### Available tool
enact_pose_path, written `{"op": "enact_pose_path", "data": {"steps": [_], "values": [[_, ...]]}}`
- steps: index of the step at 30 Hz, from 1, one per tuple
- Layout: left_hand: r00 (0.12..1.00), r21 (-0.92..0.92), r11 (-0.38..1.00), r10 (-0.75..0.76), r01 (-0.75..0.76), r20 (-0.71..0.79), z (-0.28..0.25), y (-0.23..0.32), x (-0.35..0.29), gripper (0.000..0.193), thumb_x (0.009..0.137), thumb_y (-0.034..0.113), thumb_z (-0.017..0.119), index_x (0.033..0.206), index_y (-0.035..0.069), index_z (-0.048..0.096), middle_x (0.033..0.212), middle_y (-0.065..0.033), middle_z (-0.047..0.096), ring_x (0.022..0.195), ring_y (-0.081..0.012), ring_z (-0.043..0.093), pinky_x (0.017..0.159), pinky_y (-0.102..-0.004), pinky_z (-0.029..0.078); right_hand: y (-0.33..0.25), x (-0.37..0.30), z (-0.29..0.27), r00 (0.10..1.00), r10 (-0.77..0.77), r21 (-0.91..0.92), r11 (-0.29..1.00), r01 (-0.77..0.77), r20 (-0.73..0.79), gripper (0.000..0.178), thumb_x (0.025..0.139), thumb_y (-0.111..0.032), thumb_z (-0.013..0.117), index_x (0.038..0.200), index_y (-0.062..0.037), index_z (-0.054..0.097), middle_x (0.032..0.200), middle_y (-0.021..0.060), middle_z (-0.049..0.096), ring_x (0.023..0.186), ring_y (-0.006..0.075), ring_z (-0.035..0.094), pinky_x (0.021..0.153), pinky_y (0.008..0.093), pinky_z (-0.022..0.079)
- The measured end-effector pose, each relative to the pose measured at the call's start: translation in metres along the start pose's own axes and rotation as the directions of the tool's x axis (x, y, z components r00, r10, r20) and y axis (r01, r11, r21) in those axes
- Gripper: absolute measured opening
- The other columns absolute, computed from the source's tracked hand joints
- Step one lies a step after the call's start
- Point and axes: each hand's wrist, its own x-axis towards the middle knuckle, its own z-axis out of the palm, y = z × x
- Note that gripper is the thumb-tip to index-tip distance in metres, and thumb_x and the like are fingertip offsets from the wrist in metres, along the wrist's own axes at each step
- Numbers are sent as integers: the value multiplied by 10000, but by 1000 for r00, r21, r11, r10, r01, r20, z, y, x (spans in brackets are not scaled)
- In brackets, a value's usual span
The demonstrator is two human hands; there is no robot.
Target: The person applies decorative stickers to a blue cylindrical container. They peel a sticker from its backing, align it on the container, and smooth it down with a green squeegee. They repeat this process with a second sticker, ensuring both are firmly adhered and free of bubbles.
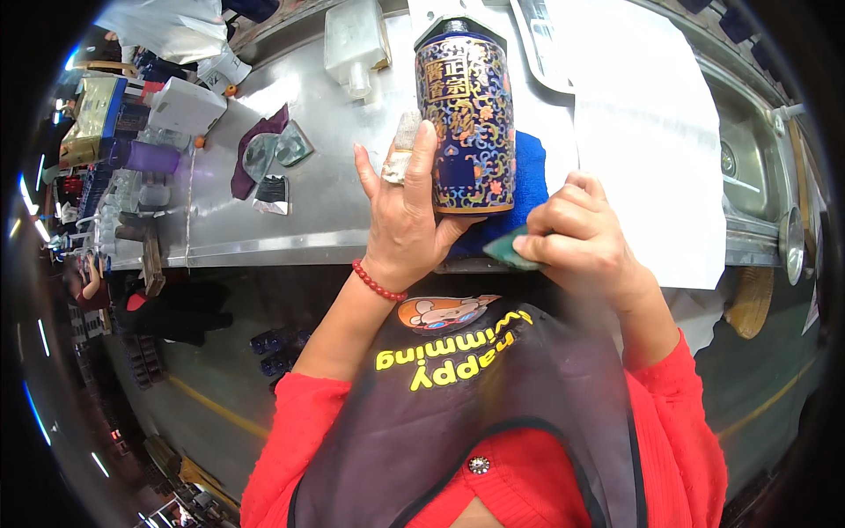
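Observation:
A dark blue bottle with a colourful floral pattern and gold markings lies at the middle of the bench, its neck pointing away from me. My left hand holds it by its lower left side, with the thumb at its base. White wrapping covers one finger, and a red bead bracelet is on the wrist. Just below and right of the bottle's base, my right hand pinches a green pad. A blue cloth lies beneath the bottle, partly hidden by it.
The steel bench bears a purple cloth with green pieces and a clear square bottle. White paper covers its right part, next to a sink. Boxes and glassware crowd the left.

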Motion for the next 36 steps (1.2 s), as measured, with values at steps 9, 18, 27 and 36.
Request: {"op": "enact_pose_path", "data": {"steps": [9,18,27,36], "values": [[998,23,999,-39,38,39,-10,6,3,1072,776,439,826,1564,-23,265,1496,-237,471,1416,-388,433,1156,-721,29,-5,5,-2,997,69,70,995,-71,32,245,709,-70,758,947,-121,725,904,24,635,803,221,596,775,389,419],[998,-64,996,-55,57,34,2,-3,-3,1030,894,531,702,1560,-85,215,1457,-238,539,1378,-399,501,1147,-729,24,-14,-9,26,607,794,447,556,-701,-36,228,892,-143,749,1059,-15,659,923,129,697,803,221,673,736,344,535],[999,-90,996,-13,16,33,2,22,-57,862,1027,480,532,1583,-85,192,1574,-365,315,1481,-496,310,1190,-664,33,-18,-13,36,603,794,548,537,-641,-73,205,935,-153,731,1054,-17,636,812,57,662,718,117,603,673,280,502],[996,201,978,39,-54,77,-9,34,-53,488,967,420,637,1402,197,633,1486,-146,541,1446,-364,346,1208,-622,10,-18,-11,35,617,783,547,553,-629,-81,191,934,-139,725,1045,-11,639,835,67,663,743,114,600,685,286,503]]}}
